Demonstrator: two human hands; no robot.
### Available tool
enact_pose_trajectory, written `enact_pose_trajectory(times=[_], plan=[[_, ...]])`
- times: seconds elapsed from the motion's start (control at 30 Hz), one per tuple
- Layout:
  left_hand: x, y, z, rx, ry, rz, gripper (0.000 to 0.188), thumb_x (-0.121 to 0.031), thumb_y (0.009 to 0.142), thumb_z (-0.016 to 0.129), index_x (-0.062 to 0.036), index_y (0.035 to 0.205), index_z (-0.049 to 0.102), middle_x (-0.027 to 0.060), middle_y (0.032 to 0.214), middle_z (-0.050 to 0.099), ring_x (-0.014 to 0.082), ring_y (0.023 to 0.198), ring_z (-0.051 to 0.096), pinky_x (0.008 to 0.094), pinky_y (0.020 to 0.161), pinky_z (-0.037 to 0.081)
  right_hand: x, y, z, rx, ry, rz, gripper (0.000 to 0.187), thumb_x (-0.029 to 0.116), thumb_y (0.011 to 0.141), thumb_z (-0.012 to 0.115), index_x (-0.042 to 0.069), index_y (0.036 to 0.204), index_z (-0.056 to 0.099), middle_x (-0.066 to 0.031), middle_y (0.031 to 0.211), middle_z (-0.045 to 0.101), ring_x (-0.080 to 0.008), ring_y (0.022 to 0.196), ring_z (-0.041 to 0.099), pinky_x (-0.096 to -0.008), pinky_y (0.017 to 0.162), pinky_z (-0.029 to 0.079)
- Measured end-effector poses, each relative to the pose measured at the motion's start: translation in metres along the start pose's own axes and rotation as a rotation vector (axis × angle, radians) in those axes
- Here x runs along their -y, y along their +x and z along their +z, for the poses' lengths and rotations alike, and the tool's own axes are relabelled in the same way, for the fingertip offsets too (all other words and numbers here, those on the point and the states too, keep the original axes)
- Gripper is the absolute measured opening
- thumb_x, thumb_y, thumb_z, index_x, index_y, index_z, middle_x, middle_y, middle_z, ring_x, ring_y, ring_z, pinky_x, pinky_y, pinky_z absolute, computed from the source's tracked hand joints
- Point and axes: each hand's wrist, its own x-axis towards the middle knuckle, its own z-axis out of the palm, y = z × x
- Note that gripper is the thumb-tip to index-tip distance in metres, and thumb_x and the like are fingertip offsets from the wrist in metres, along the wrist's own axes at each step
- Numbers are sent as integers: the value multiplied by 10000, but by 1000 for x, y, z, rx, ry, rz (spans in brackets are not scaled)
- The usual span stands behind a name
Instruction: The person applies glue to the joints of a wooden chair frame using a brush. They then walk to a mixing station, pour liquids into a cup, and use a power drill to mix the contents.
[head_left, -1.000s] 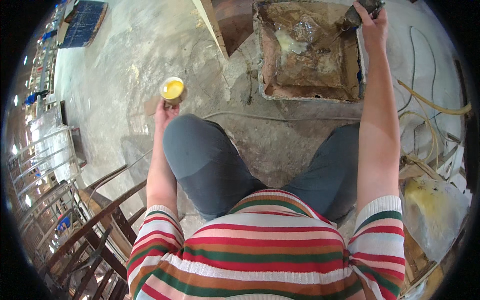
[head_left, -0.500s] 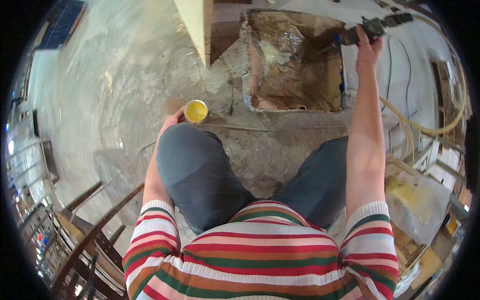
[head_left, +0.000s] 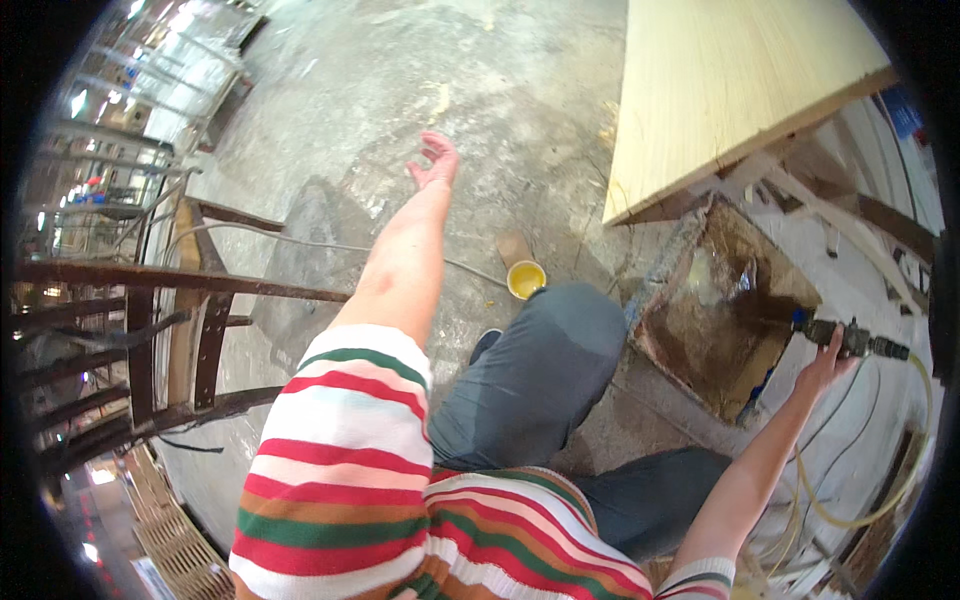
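Dark hose-fed tool [head_left: 856, 340]; crosswise in right hand's fingers [head_left: 834, 347]

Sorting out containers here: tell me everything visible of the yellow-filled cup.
The cup is round and open-topped, with a pale rim and yellow filling; material unclear. It looks upright on the floor, just past the left knee, beside a flat brown piece. Left hand and right hand are both off it; knee contact can't be told.

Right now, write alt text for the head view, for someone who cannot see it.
The person's right hand holds a dark tool on a yellowish hose by a grimy tray; the left hand is stretched out, open and empty, above a stained floor. A cup of something yellow is beside the left knee.
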Motion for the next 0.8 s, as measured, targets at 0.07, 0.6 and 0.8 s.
enact_pose_trajectory(times=[0.07, 0.6, 0.8], plan=[[3, -7, -9, -35, 69, 77, 385, -333, 633, 746, -141, 915, 569, 147, 982, 586, 322, 915, 567, 431, 685, 519, 1, -2, 2, -28, -6, -7, 410, 137, 803, 655, 75, 1155, 455, -60, 1085, 552, -175, 983, 531, -349, 827, 452], [68, -89, -83, 61, -2531, 420, 334, -320, 874, 486, -100, 1108, 581, 95, 1074, 608, 201, 925, 598, 357, 757, 486, 8, -7, 16, 39, 23, -89, 428, 82, 790, 663, 21, 1158, 454, -54, 1097, 525, -149, 982, 495, -274, 879, 375], [152, -124, -30, 61, -2868, 586, 449, -387, 919, 408, -47, 1196, 507, 85, 1158, 567, 191, 1021, 555, 339, 852, 446, 15, -3, 12, -28, -272, -117, 431, 230, 763, 702, 18, 1080, 502, -50, 990, 564, -150, 889, 513, -270, 802, 396]])
